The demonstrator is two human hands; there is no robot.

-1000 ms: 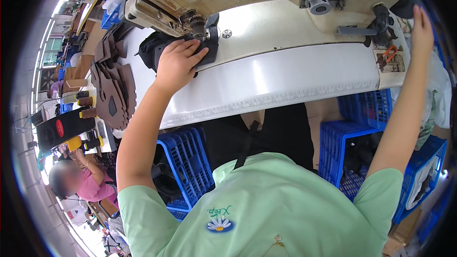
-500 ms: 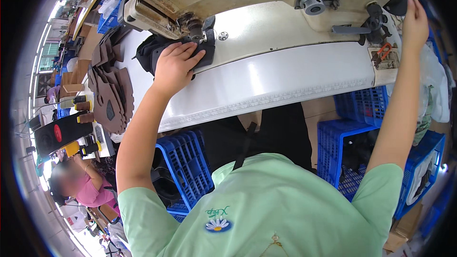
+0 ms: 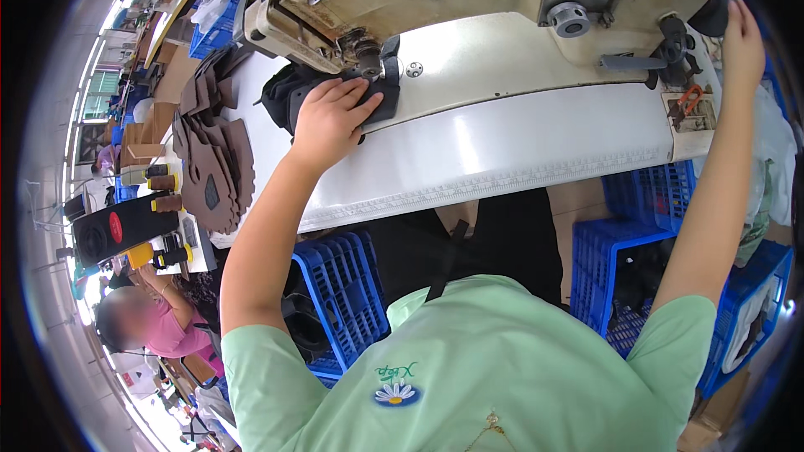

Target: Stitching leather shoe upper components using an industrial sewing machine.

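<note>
My left hand (image 3: 335, 121) lies flat, fingers stretched out, over a black fabric piece (image 3: 389, 104) on the sewing machine's (image 3: 494, 50) bed. The piece reaches under the presser foot and needle area (image 3: 368, 67) at the machine's head; its far side bunches up to the left of my hand. What lies beneath my palm is hidden. Far to the right, my right hand (image 3: 744, 46) has its fingers closed against the rim of the dark handwheel (image 3: 712, 12) at the machine's end. My thumb there is mostly out of sight.
Brown cut pieces (image 3: 213, 172) lie stacked left of the machine. A white table edge with a ruler strip (image 3: 502, 176) runs before me. Blue crates (image 3: 339, 293) stand below on both sides. Orange-handled snips (image 3: 690, 100) rest at right. Another person (image 3: 172, 326) sits at far left.
The whole scene has shifted slightly rightward in the picture. Both hands keep their places on the fabric piece and the handwheel, with no clear movement of either thing.
</note>
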